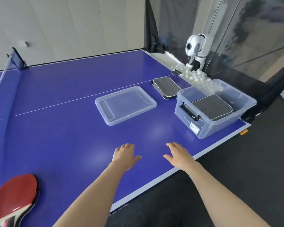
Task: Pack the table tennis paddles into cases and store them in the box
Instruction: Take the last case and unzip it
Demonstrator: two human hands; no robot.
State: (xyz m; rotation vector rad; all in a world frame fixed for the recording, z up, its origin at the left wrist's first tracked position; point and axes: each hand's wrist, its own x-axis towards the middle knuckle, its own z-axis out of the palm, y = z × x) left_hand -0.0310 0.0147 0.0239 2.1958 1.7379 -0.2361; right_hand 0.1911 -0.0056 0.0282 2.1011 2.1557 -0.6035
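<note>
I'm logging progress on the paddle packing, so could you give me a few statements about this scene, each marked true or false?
1. The clear storage box has its lid on. False: the lid lies flat on the table, left of the box.
2. A grey paddle case lies inside the box. True.
3. A second grey case lies on the table beyond the box. True.
4. The left hand grips the red paddle. False: the left hand and the right hand are both open and hold nothing, and the paddle lies at the table's near left.
</note>
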